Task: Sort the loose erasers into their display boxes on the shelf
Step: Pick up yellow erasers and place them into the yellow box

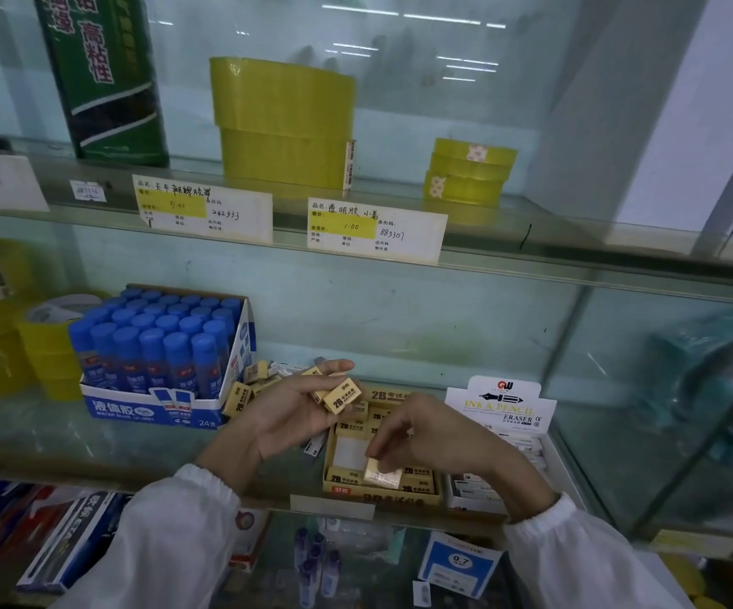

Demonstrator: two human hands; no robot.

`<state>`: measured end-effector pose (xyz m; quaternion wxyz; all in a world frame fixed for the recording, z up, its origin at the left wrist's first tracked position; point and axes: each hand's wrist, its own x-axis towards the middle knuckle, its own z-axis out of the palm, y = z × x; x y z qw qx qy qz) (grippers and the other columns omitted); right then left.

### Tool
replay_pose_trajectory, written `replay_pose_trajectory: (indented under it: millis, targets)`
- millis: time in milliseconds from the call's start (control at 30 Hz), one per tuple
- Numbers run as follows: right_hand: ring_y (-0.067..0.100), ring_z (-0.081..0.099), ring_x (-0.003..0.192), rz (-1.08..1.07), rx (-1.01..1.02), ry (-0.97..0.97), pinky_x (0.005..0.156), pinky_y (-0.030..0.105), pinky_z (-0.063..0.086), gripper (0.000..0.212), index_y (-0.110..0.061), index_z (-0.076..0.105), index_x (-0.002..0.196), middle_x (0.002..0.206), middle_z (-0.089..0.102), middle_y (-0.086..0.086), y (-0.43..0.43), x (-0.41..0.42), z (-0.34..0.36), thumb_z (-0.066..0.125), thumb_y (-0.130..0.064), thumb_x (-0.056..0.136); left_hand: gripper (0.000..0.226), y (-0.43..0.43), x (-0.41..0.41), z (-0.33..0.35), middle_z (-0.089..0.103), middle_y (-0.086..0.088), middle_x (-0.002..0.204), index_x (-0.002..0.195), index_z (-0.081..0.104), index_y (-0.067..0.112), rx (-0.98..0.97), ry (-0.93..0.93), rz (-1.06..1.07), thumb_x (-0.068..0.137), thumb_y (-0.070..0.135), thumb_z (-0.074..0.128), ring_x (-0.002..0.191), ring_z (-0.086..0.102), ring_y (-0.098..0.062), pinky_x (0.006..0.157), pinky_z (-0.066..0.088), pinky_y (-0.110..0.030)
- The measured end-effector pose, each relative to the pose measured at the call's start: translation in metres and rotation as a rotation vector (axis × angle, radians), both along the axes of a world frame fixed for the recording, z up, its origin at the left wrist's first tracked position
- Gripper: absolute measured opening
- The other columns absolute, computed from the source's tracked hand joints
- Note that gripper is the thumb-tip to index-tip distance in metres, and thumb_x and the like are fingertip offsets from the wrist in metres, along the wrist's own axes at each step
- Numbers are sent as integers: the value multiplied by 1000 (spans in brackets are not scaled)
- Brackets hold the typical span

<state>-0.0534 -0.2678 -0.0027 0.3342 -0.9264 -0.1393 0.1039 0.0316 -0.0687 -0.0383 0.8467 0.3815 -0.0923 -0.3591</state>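
Erasers (341, 396) & tan box (393, 499), partly filled
L hand (287, 408) grips several; R hand (439, 437) pinches one eraser (383, 474) in box's front row, next to white eraser box (500, 406).

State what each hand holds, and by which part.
Left hand grips small tan rectangular 2B erasers by their ends; right hand pinches one tan eraser by its upper edge.

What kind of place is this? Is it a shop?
Most likely a stationery shop. The glass shelves carry handwritten price tags, and there is a full box of blue-capped glue bottles, a yellow display box of 2B erasers and stacks of yellow tape rolls.
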Motion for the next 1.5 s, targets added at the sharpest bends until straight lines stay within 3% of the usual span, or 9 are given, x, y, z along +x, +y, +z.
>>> replay_pose_trajectory:
  millis: [600, 700, 800, 900, 1000, 1133, 1233, 1300, 1500]
  targets:
    - [4, 67, 83, 40, -220, 36, 89, 27, 56, 19, -9, 77, 100, 99, 77, 0, 17, 0, 5, 75, -7, 81, 25, -5, -6, -1, 63, -23, 104, 110, 68, 3, 86, -70, 58, 85, -2, 64, 94, 67, -29, 77, 62, -37]
    - [-5, 63, 77, 56, -229, 24, 79, 13, 51, 22, -10, 76, 103, 102, 77, -2, 17, 0, 5, 75, -7, 81, 26, -5, -7, 0, 62, -24, 106, 112, 68, 2, 83, -73, 51, 86, -3, 64, 94, 67, -30, 80, 62, -38]
    - [-6, 59, 66, -91, -151, -79, 63, 8, 45, 17, -13, 78, 94, 85, 74, -7, 12, 4, 7, 78, -8, 78, 30, -4, -7, -1, 64, -25, 105, 118, 65, 0, 76, -66, 44, 88, -4, 62, 93, 71, -32, 83, 62, -40]
    - [-2, 55, 67, -338, 50, -347, 64, 23, 49, 24, -20, 72, 95, 85, 68, -8, 8, 8, 5, 83, -20, 73, 32, -4, -7, -1, 67, -24, 106, 121, 66, 0, 81, -69, 40, 89, -3, 63, 95, 71, -31, 86, 62, -41]
    - [-10, 46, 73, -256, 41, -464, 69, 19, 35, 43, -32, 66, 115, 101, 62, -12, 19, 10, 0, 83, -27, 75, 32, -4, -8, -1, 69, -22, 112, 123, 67, 0, 104, -115, 46, 91, -1, 61, 95, 71, -25, 80, 61, -32]
    - [-5, 52, 76, -233, 81, -508, 66, 11, 36, 23, -27, 72, 98, 80, 58, -23, 29, 11, -8, 81, -21, 77, 38, -3, -8, -1, 66, -23, 131, 131, 63, 1, 104, -154, 43, 93, -2, 58, 116, 66, -28, 86, 59, -31]
    - [2, 59, 72, -246, 218, -444, 64, 13, 45, 18, -18, 71, 91, 76, 66, -8, 23, 10, -10, 82, -16, 76, 37, -3, -11, 0, 67, -24, 128, 131, 64, 3, 136, -203, 72, 95, -1, 55, 117, 65, -32, 94, 58, -37]
    - [19, 64, 72, -254, 360, -358, 66, 26, 52, 20, -19, 72, 94, 78, 71, 8, 16, 8, -5, 80, -11, 77, 34, -7, -11, -1, 67, -25, 122, 130, 64, 4, 167, -272, 176, 98, 1, 52, 116, 66, -37, 97, 57, -43]
    - [6, 69, 75, -243, 103, -188, 79, 28, 57, 1, -19, 79, 81, 79, 76, -4, 19, 3, -15, 78, -19, 80, 28, -12, -8, -1, 61, -17, 100, 124, 67, 5, 202, -369, 416, 104, 8, 48, 78, 63, -24, 68, 60, -36]
